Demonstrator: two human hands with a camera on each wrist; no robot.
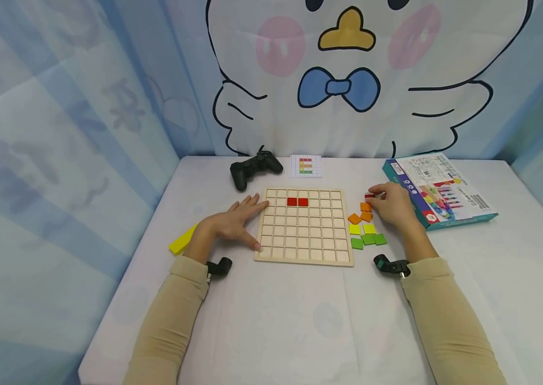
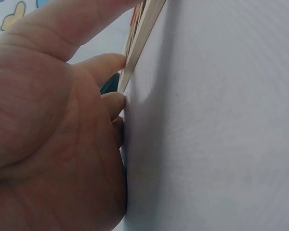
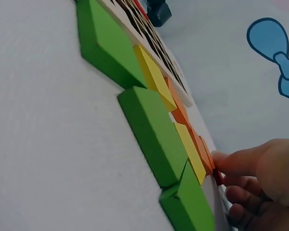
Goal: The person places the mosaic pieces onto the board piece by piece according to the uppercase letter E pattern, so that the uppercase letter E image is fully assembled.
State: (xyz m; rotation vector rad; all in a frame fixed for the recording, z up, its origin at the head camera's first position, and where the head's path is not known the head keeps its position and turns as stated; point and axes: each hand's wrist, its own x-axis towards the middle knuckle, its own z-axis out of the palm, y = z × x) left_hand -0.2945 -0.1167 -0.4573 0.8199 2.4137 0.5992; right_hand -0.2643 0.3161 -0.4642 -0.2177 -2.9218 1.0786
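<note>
A wooden grid board [image 1: 321, 238] lies flat on the table, with two red tiles [image 1: 297, 201] side by side in its second row from the top. My left hand [image 1: 232, 221] is spread at the board's left edge, thumb near the lower corner and a finger higher up touching the rim. To the right of the board, my right hand [image 1: 394, 207] pinches a red tile [image 3: 217, 177] between thumb and fingers. Just below that hand lie loose orange tiles [image 1: 366, 216], yellow tiles [image 1: 369, 229] and green tiles [image 1: 368, 239].
Behind the board lie a black game controller [image 1: 256, 167] and a small pattern card [image 1: 306, 166]. A teal-edged box [image 1: 444, 190] sits beyond my right hand. A yellow strip [image 1: 183, 240] is partly hidden by my left wrist. Patterned curtains border the table.
</note>
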